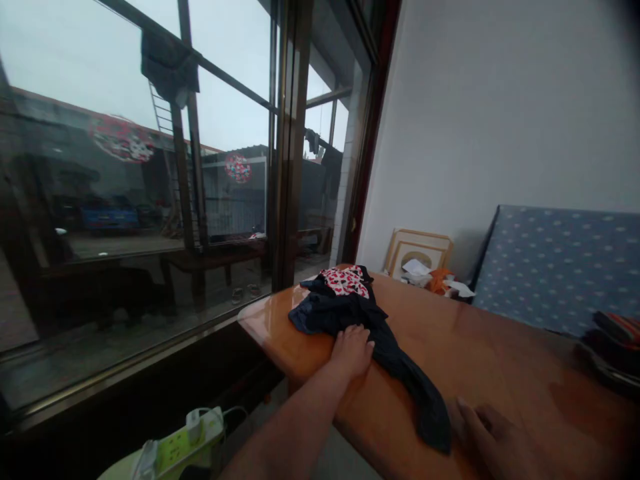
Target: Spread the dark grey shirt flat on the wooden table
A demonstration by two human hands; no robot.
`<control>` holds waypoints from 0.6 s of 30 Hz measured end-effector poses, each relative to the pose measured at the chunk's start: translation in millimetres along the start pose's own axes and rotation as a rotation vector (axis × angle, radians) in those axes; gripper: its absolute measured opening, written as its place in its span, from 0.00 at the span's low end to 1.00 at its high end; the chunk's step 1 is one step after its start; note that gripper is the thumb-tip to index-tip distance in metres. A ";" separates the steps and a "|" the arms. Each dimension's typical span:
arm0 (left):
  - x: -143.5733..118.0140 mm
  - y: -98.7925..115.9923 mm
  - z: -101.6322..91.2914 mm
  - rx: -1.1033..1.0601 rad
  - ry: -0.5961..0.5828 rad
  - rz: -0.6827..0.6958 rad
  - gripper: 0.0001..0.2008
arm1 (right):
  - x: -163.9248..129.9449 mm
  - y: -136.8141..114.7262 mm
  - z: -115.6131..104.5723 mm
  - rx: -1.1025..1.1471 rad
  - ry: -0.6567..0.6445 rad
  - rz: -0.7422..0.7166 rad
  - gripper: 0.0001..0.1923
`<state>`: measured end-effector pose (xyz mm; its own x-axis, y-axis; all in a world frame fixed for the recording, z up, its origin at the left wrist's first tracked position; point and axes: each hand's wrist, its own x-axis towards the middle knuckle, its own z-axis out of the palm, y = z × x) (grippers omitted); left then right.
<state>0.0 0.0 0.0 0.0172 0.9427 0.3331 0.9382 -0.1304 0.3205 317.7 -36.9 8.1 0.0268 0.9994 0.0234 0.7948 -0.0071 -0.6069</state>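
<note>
I press my left hand (353, 349) flat on the dark garment (367, 333) sprawled mid-bench (500, 373), my right hand (487, 430) open at its near end, unfolded, smoothing barely begun I judge.

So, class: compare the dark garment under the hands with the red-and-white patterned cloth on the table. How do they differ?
The dark garment is plain navy; the patterned cloth is red and white.
The dark garment stretches long across the table; the patterned cloth is a small bundle.
The left hand and right hand touch the dark garment; neither touches the patterned cloth.
Both lie crumpled on the table.
</note>
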 end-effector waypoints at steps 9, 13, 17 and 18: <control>4.1 -5.2 -0.3 0.045 -0.074 -0.017 0.26 | -2.2 -51.7 46.6 -0.124 -0.107 -0.221 0.24; 5.9 -5.1 3.6 0.066 -0.053 -0.048 0.28 | -2.0 -34.1 48.3 -0.241 -0.096 -0.191 0.17; 8.9 -2.5 8.1 0.064 -0.009 -0.093 0.31 | -7.1 -7.0 26.4 -0.308 -0.060 -0.125 0.16; 10.0 -2.1 9.0 0.063 0.001 -0.107 0.31 | -8.5 0.0 20.0 -0.320 -0.056 -0.106 0.16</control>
<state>1.3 12.5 -5.3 -0.0847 0.9500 0.3005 0.9546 -0.0090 0.2976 305.3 -44.7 -8.0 -0.0919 0.9955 0.0239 0.9418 0.0947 -0.3227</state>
